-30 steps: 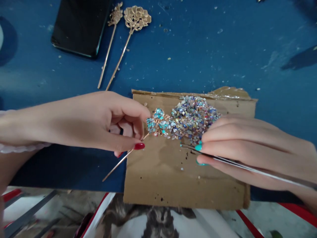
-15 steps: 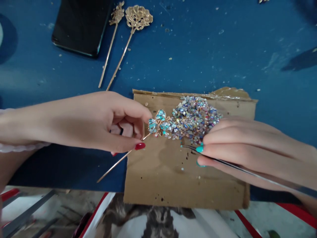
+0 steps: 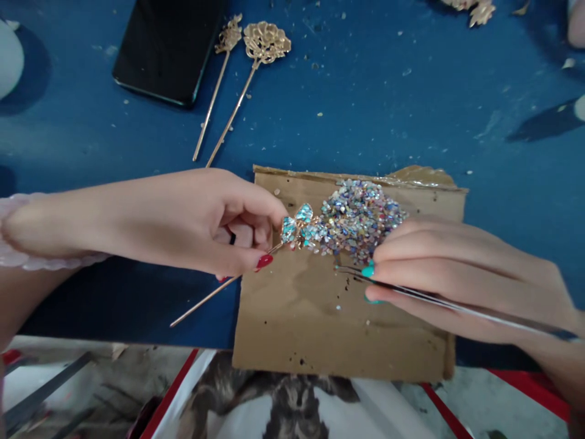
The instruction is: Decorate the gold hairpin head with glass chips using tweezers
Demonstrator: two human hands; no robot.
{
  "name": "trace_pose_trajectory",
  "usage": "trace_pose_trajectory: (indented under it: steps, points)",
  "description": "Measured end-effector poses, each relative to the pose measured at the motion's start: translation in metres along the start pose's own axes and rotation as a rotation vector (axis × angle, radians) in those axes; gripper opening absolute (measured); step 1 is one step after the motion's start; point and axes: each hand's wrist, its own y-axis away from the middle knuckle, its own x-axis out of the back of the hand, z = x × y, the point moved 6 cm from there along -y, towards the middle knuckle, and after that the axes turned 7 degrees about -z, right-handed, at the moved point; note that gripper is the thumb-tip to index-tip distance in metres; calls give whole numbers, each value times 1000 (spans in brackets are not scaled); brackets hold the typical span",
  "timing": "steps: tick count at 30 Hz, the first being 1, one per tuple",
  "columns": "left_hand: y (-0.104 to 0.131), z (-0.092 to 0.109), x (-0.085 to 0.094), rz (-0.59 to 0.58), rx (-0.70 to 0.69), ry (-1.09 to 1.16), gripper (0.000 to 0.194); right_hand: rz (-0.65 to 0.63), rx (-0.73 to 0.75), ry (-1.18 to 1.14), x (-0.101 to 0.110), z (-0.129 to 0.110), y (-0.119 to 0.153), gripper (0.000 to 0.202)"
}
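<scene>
My left hand [image 3: 228, 225] is closed on a gold hairpin [image 3: 205, 300], gripping it just below its head. The flower- or butterfly-shaped head [image 3: 302, 225] is filled with turquoise and pearly chips and sits at the left edge of a heap of shell chips [image 3: 361, 213]. In my right hand [image 3: 439, 268] is a pair of metal tweezers [image 3: 425, 296], pinched between thumb and fingers. The tweezers' tips lie over the cardboard just below the heap, with a tiny chip seemingly at their end. Both the heap and the hairpin's head rest on the cardboard [image 3: 292, 335].
Two gold hairpins with openwork heads [image 3: 267, 42] [image 3: 228, 35] lie on the blue table [image 3: 356, 110] beyond my left hand. A black phone [image 3: 167, 49] lies beside them. More gold pieces [image 3: 481, 11] are at the top right, and a white round object [image 3: 9, 61] is at the left edge.
The view has shifted slightly, so table items appear a little lower and further right. The hairpin's shaft has tilted a little flatter in my left hand. My right hand still holds the tweezers near the heap.
</scene>
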Motion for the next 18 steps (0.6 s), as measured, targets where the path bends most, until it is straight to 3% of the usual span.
trace_pose_trajectory:
  steps: [18]
  points:
    - [-1,3,0,12,-62,16,16,-26,-38,29,1,-3,2,7]
